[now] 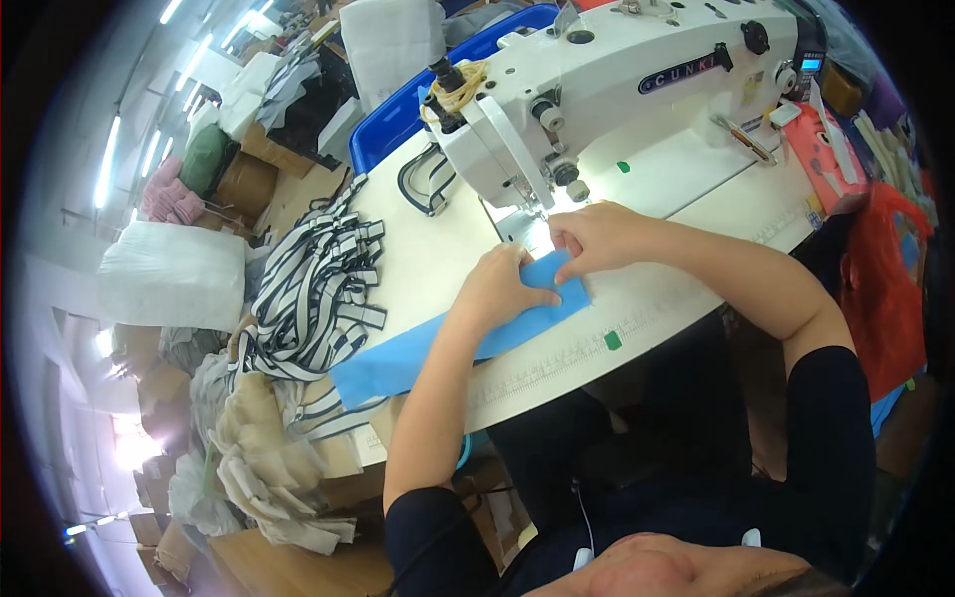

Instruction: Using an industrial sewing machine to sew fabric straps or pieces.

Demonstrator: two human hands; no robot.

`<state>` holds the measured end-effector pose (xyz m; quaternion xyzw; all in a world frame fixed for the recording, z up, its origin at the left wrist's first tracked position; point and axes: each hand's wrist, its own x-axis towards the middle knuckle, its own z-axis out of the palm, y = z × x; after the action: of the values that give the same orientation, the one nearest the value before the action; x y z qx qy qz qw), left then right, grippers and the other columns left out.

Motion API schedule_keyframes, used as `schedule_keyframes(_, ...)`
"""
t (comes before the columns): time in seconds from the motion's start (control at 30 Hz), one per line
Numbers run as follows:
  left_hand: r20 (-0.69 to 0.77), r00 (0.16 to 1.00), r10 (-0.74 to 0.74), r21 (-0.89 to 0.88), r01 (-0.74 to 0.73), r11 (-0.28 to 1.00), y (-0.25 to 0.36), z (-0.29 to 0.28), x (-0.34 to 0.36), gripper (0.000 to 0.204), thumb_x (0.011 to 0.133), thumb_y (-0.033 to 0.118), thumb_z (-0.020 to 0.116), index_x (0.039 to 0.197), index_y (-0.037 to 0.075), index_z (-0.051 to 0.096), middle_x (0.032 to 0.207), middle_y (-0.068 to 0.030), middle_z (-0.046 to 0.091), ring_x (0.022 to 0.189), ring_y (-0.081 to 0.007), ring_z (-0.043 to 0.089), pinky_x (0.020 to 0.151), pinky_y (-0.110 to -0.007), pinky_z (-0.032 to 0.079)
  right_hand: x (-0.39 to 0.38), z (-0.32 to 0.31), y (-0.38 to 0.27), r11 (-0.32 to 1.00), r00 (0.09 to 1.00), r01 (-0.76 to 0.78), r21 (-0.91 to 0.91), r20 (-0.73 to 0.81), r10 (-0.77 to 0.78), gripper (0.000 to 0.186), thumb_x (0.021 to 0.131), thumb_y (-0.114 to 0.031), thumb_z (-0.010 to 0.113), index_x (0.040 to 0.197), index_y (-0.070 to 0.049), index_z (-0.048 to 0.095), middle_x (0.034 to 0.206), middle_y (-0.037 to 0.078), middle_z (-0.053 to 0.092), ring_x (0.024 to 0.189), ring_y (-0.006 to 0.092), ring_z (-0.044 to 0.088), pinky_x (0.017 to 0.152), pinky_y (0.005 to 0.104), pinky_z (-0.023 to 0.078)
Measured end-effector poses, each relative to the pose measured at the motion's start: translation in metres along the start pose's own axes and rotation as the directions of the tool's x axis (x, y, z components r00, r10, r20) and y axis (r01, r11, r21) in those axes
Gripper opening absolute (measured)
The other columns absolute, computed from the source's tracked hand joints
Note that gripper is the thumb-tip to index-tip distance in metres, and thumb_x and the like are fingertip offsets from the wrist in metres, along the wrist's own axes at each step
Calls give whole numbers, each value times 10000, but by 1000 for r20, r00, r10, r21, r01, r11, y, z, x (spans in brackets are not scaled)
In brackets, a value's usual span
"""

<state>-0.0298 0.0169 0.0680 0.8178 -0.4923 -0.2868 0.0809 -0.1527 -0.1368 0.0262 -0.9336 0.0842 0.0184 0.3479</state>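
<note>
A long strip of blue fabric lies slantwise across the white sewing table, its right end close to the needle area of a white sewing machine. My left hand presses on the strip, thumb and fingers closed on its upper edge. Just to the right, my right hand pinches the strip's end in front of the presser foot. The fingers of both hands partly cover the cloth there. Beneath the machine head, the needle itself is too small to make out.
Black-and-white striped straps are heaped on the table's left side. A single striped loop lies behind my left hand. At the back stands a blue bin; tweezers rest on the machine bed. Red fabric hangs at the right edge.
</note>
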Motion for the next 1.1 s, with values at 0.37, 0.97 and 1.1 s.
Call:
schedule_keyframes(0.37, -273, 950, 150, -96, -182, 979, -16, 21, -11, 471, 598, 167, 863, 973, 42, 607, 947, -99, 585, 884, -261, 566, 791, -355, 475, -9, 7, 2, 984, 983, 165, 73, -92, -158, 492, 611, -315, 847, 995, -80, 650, 801, 35, 627, 712, 206, 598, 649, 328, 456)
schedule_keyframes(0.97, -203, 976, 79, -217, -124, 968, -14, 11, -20, 311, 726, 204, 794, 904, 7, 633, 775, -90, 635, 671, -151, 565, 657, -282, 470, -12, 9, -11, 881, 998, 40, 472, 28, -60, 299, 710, -83, 780, 894, -57, 545, 753, 21, 548, 687, 115, 497, 629, 271, 413)
schedule_keyframes(1.1, -244, 962, 123, -301, -196, 933, -22, 13, -18, 295, 709, 162, 799, 889, 11, 621, 748, -70, 621, 681, -122, 545, 650, -273, 458, -11, 11, -12, 832, 996, 79, 549, -7, -91, 323, 721, -22, 759, 930, -60, 517, 765, 12, 559, 701, 100, 499, 646, 264, 425)
